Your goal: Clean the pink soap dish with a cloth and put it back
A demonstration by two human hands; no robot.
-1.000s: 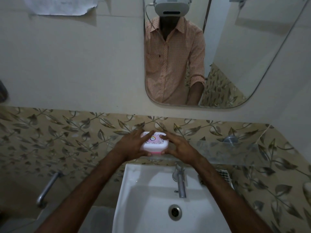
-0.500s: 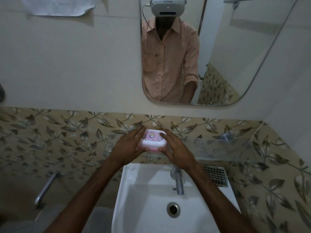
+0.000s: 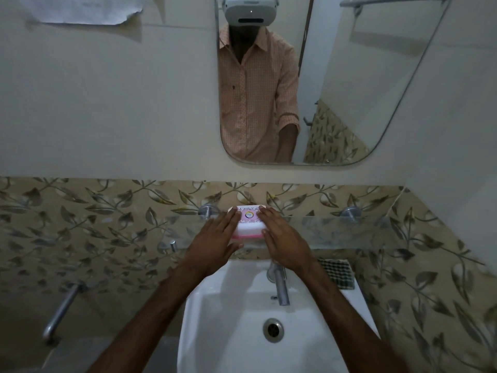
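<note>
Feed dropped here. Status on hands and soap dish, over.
Left hand, right hand press soap dish sides, fingers straight. Dish on glass shelf. Cloth beside tap, nothing blocking.

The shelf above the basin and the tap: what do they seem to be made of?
Shelf: probably clear glass, since the leaf tiles show through it and its edge glints. Tap: probably metal with a dull finish, grey with soft highlights.

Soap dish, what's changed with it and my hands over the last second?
The pink soap dish moved away from you and now looks set on the glass shelf. Your left hand and right hand went with it and still touch its sides, fingers straighter. The checked cloth stayed on the sink rim.
</note>
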